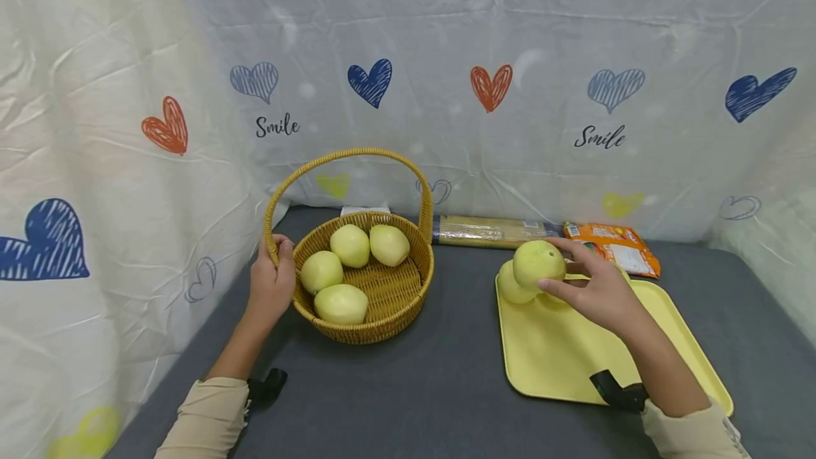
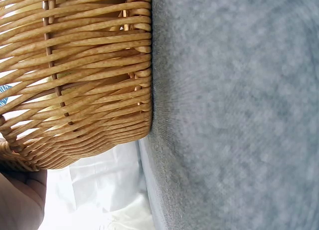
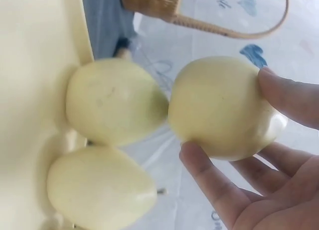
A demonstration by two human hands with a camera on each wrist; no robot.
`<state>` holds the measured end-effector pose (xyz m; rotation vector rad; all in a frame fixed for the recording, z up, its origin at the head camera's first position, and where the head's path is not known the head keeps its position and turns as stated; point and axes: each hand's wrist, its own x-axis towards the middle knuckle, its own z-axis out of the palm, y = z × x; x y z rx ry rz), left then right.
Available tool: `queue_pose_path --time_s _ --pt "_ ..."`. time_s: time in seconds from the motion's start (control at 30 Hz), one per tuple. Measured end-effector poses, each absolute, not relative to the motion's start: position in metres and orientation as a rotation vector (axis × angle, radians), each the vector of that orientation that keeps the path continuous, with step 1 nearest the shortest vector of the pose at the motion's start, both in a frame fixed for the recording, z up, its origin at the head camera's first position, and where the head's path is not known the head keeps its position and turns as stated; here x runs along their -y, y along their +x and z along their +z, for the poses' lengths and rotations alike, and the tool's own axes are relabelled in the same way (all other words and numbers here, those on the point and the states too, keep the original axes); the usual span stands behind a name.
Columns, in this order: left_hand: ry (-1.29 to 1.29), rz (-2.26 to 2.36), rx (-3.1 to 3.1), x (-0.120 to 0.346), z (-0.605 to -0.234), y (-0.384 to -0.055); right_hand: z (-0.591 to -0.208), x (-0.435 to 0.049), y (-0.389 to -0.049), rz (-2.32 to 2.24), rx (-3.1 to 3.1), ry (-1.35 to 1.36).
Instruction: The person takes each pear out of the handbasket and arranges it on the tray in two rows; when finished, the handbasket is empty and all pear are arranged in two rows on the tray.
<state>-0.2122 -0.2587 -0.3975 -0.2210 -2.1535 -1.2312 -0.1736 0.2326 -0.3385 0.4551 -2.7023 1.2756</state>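
One round, smooth, pale yellow-green pear (image 1: 535, 265) sits in the right grip (image 1: 599, 292).

We find soft, even light in the head view, with faint shadow around the basket (image 1: 390, 292); the left wrist view overexposes the curtain (image 2: 97, 185), while glare whitens the raised fruit (image 3: 222, 108) in the hazy right wrist view.

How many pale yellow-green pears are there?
7 visible: four pears in the basket, one pear held in the right hand, two pears on the yellow tray. Others may be hidden behind that hand.
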Motion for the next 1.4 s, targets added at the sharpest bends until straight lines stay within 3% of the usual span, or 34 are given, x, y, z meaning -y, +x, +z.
queue_pose_path --time_s 0.3,0.6,0.9,1.4 --pt "-0.186 -1.237 2.159 0.258 -0.400 -0.211 -0.327 -0.264 -0.170 1.184 2.648 0.370" --pt "-0.236 -1.241 2.138 0.257 -0.400 -0.211 -0.324 -0.311 -0.173 1.044 2.762 -0.002" --pt "-0.227 -1.233 2.144 0.260 -0.402 -0.214 -0.331 -0.351 -0.177 0.994 2.798 -0.182" --pt "-0.229 -1.233 2.136 0.260 -0.401 -0.214 -0.355 -0.384 -0.183 0.956 2.970 -0.252"
